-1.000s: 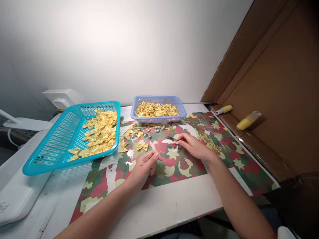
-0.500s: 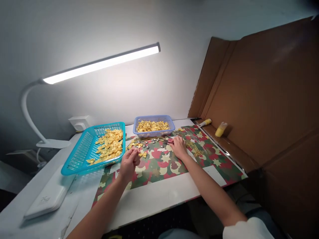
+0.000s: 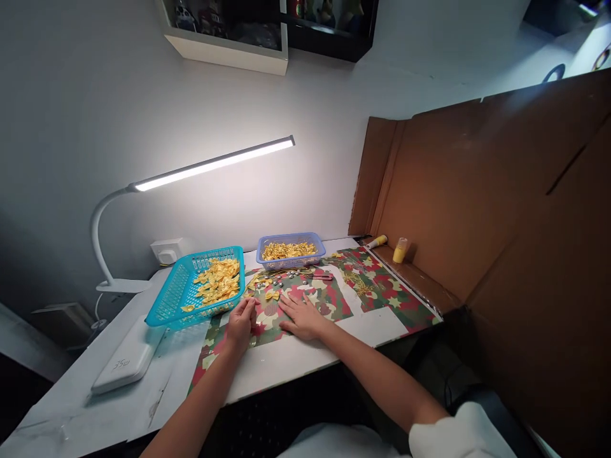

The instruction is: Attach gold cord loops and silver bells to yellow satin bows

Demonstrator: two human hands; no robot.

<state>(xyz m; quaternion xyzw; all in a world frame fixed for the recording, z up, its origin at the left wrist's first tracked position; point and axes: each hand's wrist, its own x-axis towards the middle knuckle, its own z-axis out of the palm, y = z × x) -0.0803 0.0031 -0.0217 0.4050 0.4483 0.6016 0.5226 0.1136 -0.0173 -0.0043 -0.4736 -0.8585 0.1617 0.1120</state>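
My left hand [image 3: 242, 320] is closed in a pinch just in front of the turquoise basket; what its fingertips hold, if anything, is too small to make out. My right hand [image 3: 300, 316] lies flat on the camouflage-patterned sheet [image 3: 337, 299], fingers spread and holding nothing. Just beyond its fingertips is a gold bow [image 3: 272, 296]. Farther back, several small silver bells [image 3: 278, 284] are scattered beside more gold bows. A slim tool with a red handle [image 3: 322, 277] rests on the sheet behind my right hand.
A turquoise basket [image 3: 165, 299] of gold bows stands left, a blue-purple basket [image 3: 315, 259] of gold pieces at the back. Thin gold ties [image 3: 358, 284] lie right. A lamp [image 3: 214, 164], power bank [image 3: 126, 359], yellow bottle [image 3: 400, 250] and cardboard wall [image 3: 477, 191] surround the work area.
My right hand has left the red-handled tool and come left and nearer, now flat on the sheet. My left hand stays pinched. The view has tilted up, bringing wall shelves in.
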